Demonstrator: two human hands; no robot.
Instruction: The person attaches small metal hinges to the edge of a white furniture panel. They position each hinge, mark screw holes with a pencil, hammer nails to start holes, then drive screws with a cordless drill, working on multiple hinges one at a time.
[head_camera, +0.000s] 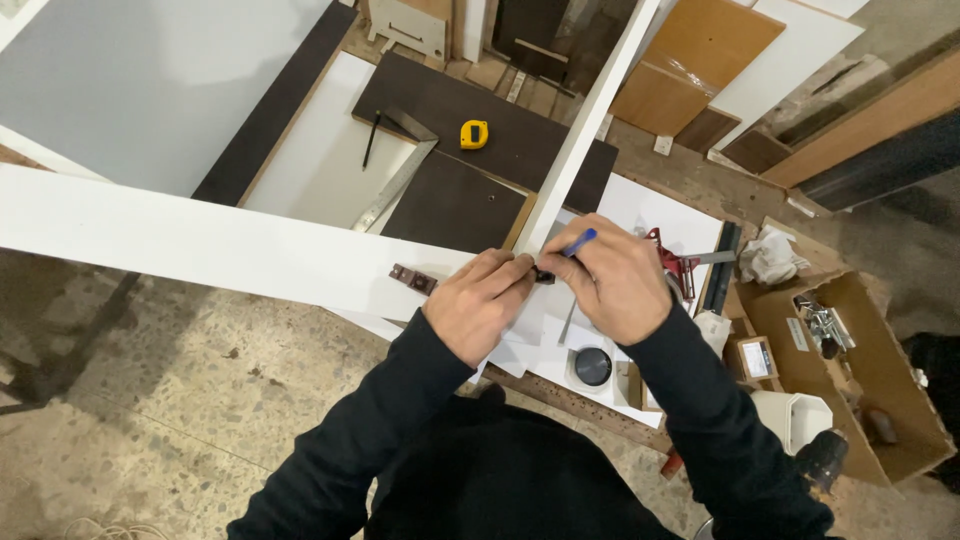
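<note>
Both hands meet in the middle of the frame, over the corner where a long white board (200, 245) meets a narrow white panel (590, 120) that runs to the upper right. The left hand (480, 305) has its grip closed, the fingertips pinching a small dark fitting (543, 274) on the board edge. The right hand (612, 280) is closed around a blue pen (580, 241), whose tip points down toward the same fitting. A brown hinge plate (413, 278) lies on the white board just left of the left hand. On the dark panel (520, 140) higher in the frame rest a yellow tape measure (474, 133), a metal square (398, 180) and a pencil (371, 139). A cardboard box (860, 380) stands at the right.
</note>
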